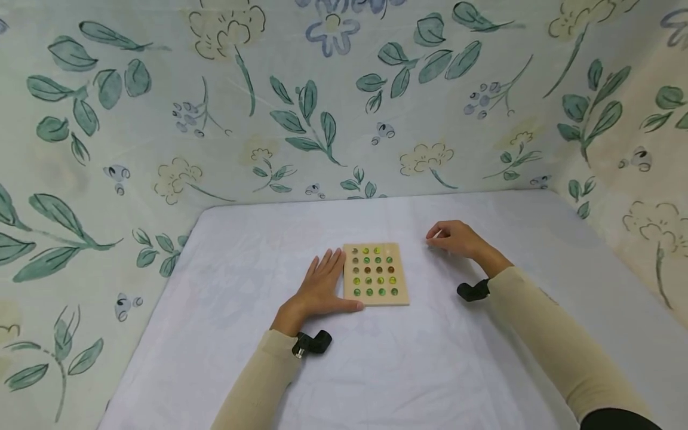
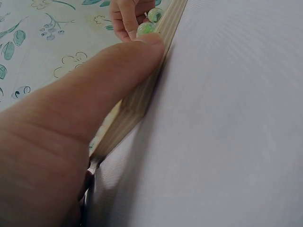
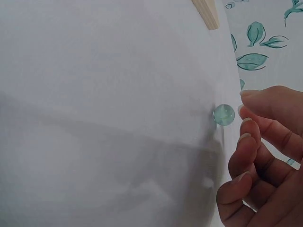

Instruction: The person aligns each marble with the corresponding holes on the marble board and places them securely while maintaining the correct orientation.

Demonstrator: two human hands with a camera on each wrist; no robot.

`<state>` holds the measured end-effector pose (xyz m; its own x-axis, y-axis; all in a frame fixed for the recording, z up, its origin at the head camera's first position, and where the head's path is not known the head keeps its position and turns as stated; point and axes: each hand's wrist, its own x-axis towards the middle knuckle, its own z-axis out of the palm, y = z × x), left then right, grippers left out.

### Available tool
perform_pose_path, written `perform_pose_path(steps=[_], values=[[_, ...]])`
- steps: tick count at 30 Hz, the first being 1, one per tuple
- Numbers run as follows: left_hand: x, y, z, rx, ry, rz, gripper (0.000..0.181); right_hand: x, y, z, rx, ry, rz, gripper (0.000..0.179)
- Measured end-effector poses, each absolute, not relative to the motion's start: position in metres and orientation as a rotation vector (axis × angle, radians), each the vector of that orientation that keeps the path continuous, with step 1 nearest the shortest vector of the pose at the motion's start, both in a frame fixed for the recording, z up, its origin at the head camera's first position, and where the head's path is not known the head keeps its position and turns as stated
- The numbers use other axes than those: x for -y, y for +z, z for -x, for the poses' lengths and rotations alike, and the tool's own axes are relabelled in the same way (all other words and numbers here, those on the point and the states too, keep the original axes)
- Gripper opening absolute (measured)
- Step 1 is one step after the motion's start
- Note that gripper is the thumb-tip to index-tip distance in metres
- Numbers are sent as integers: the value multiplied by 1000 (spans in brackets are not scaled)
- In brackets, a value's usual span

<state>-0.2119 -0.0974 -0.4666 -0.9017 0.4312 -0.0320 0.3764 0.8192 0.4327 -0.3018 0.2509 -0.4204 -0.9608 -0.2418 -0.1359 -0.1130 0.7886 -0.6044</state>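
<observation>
A square wooden board (image 1: 375,298) lies flat, with rows of green, yellow-green and brownish glass marbles set in its hollows. The hollow at its far right corner looks bare. Spread straight, the fingers of my left hand (image 1: 321,285) rest along the board's left side, and the thumb touches its front edge, as the left wrist view confirms. To the right of the board is my right hand (image 1: 455,238), low over the cloth with its fingers loosely bent. Just off its thumb and index fingertips, a clear greenish marble (image 3: 224,115) shows in the right wrist view, apparently untouched.
White cloth (image 1: 269,239) covers the table around the board. A curtain with printed leaves and flowers (image 1: 317,119) hangs behind the far edge and along the sides. Small black cameras (image 1: 313,343) are strapped to both wrists.
</observation>
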Motion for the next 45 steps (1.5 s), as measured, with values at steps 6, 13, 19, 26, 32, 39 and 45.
perform_pose_path(steps=[6,13,19,26,32,39,45], values=[[97,-467,211,-2869,631,-630,127,-257,-429,305,-2764,-915,252,23],[98,-468,212,-2867,633,-641,127,-260,-431,303,-2762,-915,220,25],[99,-469,214,-2879,643,-644,127,-260,-431,302,-2747,-915,188,28],[98,-469,214,-2874,642,-636,127,-261,-433,302,-2776,-882,197,28],[98,-467,213,-2870,632,-625,127,-260,-432,304,-2803,-886,249,28],[98,-466,213,-2868,640,-618,127,-251,-428,304,-2816,-907,236,29],[98,-468,213,-2870,641,-630,127,-236,-427,306,-2783,-971,242,29]])
